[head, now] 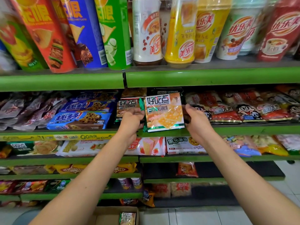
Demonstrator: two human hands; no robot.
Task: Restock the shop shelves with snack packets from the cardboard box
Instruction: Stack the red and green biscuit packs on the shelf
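At the bottom edge, nearest the camera, the cardboard box (pixel 112 215) sits on the floor with one snack packet (pixel 127 218) lying inside. Both bare forearms reach up from there to the second green shelf (pixel 243 129). The left hand (pixel 132 118) and right hand (pixel 195 118) hold an orange-and-green biscuit packet (pixel 164 112) upright between them at the shelf's front edge, left fingers pinching its left side, right fingers closed on its right side. Just behind and left stands a matching packet (pixel 127 105). Blue cookie packs (pixel 84 116) lie further left. On the shelf above stand crisp tubes (pixel 84 33) and drink cups (pixel 180 33).
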